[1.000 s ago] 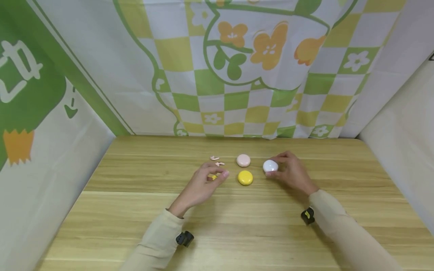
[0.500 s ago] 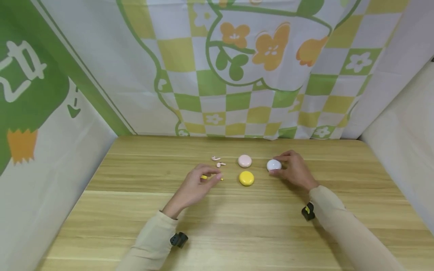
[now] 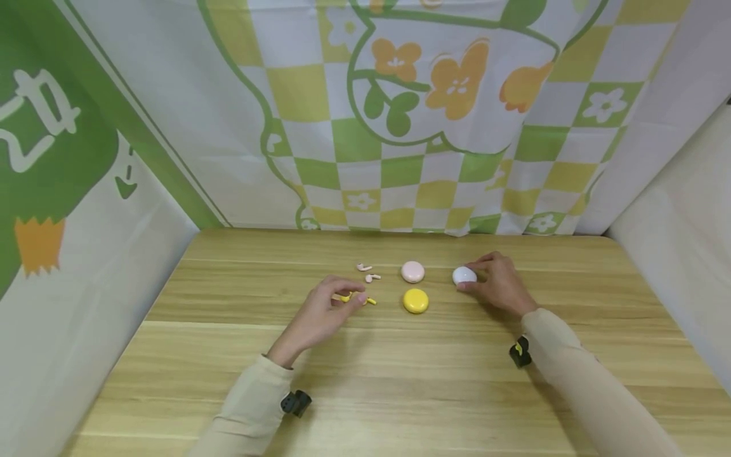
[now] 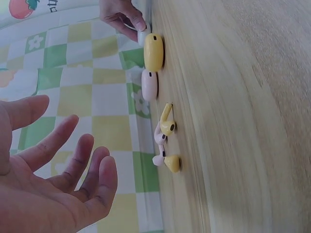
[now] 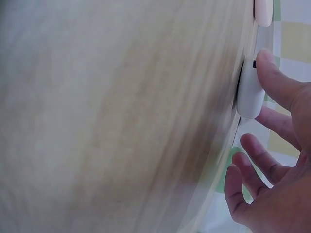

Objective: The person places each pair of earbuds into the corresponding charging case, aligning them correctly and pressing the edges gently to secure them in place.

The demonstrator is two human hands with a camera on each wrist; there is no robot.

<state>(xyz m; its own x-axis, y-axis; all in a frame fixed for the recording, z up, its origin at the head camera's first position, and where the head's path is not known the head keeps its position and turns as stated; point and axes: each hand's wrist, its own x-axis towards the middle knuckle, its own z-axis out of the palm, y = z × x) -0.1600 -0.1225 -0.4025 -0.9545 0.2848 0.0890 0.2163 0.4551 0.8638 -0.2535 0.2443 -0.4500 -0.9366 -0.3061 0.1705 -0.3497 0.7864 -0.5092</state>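
My right hand (image 3: 501, 287) pinches a round white earbud case (image 3: 464, 276) between thumb and fingers; the right wrist view shows the white case (image 5: 250, 90) standing on the table. My left hand (image 3: 321, 315) hovers with loosely bent, empty fingers, partly covering two yellow earbuds (image 3: 372, 301) in the head view. Those yellow earbuds (image 4: 168, 127) lie apart from that hand (image 4: 58, 179) in the left wrist view. Behind them lie two pink earbuds (image 3: 373, 278). Between the hands, a pink earbud case (image 3: 412, 271) sits behind a yellow earbud case (image 3: 415, 301). All the cases have their lids down.
The wooden table (image 3: 400, 387) runs back to a checked green, yellow and white curtain (image 3: 400, 171). Pale cloth walls (image 3: 679, 209) flank it on both sides. Each sleeve carries a small black wrist camera (image 3: 296, 404).
My left hand has drawn left, uncovering more of the yellow earbuds. The right hand has shifted the white case slightly right and back. The pink and yellow cases stay put.
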